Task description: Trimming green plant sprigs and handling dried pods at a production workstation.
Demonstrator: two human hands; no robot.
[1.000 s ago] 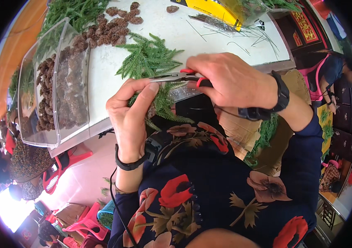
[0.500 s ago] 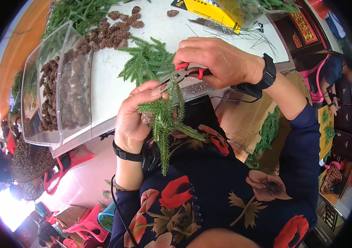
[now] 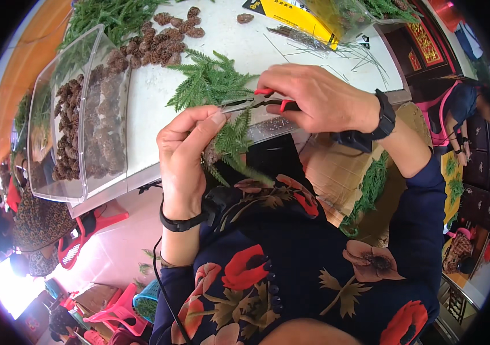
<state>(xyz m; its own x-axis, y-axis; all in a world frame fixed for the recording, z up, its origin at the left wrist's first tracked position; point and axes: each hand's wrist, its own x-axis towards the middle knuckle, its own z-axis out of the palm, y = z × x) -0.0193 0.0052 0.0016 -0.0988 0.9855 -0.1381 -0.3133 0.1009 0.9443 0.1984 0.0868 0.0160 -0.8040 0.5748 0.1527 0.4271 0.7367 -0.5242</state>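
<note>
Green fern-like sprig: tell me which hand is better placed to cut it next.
Right, probably. The right hand grips the red-handled pliers, their tips at the green fern-like sprig. The left hand is pinching the sprig, steadying it.

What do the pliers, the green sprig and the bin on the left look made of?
Pliers: grey metal jaws, glossy red grips, likely plastic coated. Green sprig: feathery needles, natural or artificial, cannot tell. Bin: clear glossy plastic; brown cones show through its walls.

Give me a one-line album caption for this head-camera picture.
Left hand grips a green fern-like sprig while the right hand works red-handled metal pliers at the white table edge.
</note>
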